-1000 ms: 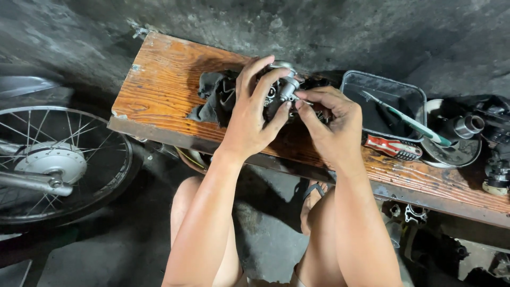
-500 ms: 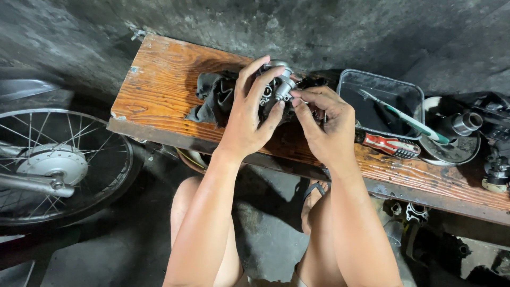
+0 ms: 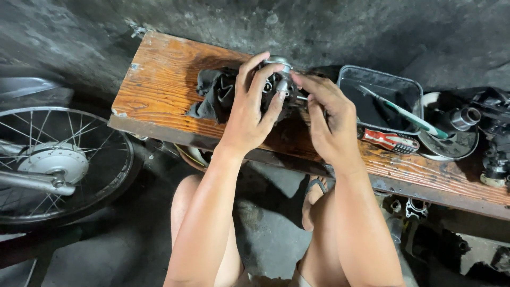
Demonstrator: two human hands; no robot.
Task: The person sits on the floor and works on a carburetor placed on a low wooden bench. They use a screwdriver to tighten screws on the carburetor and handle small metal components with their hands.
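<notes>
Two hands work at a grimy metal engine part [image 3: 276, 85] on the wooden table [image 3: 159, 85]. Left hand [image 3: 249, 114] grips it; right hand [image 3: 329, 119] pinches its side. Just right of the part sits a black tray [image 3: 380, 79].

Both forearms are bare from elbow to wrist, with no sleeve, watch, ring or glove on either, and the left hand [image 3: 249, 114] and the right hand [image 3: 329, 125] show dark greasy smudges on the fingers. Below the wooden bench [image 3: 159, 85], the thighs are bare too. One foot below the bench's near edge wears a dark strap sandal [image 3: 317, 185].
</notes>
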